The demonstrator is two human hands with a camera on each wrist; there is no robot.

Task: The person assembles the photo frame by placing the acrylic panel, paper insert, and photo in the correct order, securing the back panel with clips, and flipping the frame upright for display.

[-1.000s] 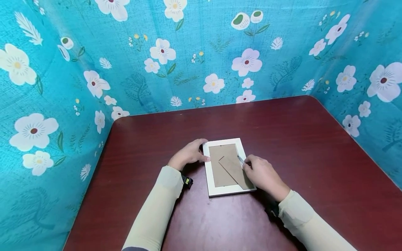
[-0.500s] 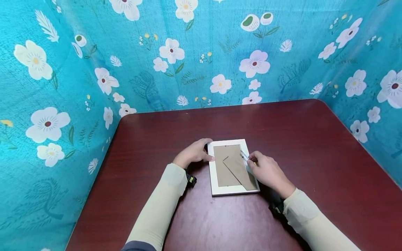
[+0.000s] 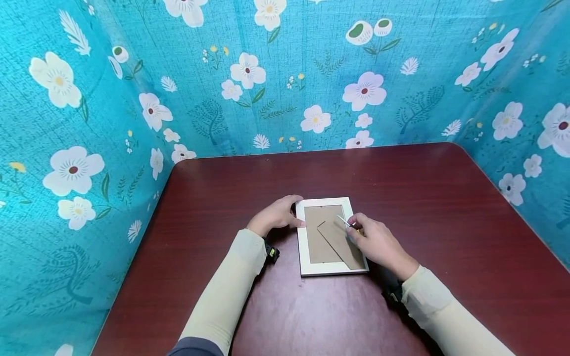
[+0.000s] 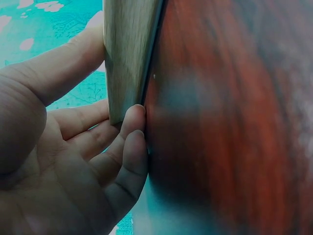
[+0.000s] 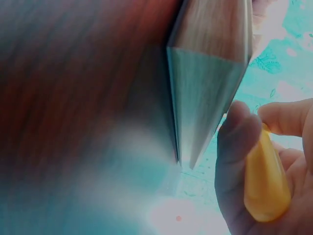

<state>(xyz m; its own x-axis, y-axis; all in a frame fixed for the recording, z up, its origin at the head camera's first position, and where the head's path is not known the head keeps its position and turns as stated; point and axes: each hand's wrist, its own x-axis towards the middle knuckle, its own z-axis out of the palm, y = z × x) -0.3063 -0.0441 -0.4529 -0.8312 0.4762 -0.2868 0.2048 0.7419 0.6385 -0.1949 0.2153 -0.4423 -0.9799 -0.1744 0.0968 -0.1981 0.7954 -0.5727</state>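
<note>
A white picture frame [image 3: 303, 247] lies face down on the table, its brown backing board [image 3: 318, 249] and angled stand leg [image 3: 345, 247] uppermost. My left hand [image 3: 279, 213] grips the frame's left side near the far corner. In the left wrist view, the thumb lies over the upper face and the fingers [image 4: 132, 152] curl at the lower edge. My right hand [image 3: 376, 240] holds a screwdriver by its yellow handle [image 5: 266, 183]. The screwdriver's thin metal shaft [image 3: 343, 220] points up and left over the right part of the backing board.
The dark red table [image 3: 222, 193] extends around the frame. A blue flowered cloth [image 3: 285, 74] hangs behind the table and along both sides. A black strap device [image 3: 271, 252] sits on the left wrist, another [image 3: 392, 291] on the right.
The screwdriver's tip has shifted from the right inner edge of the frame to over the backing board. My left hand keeps its hold, and the head view has swung slightly left.
</note>
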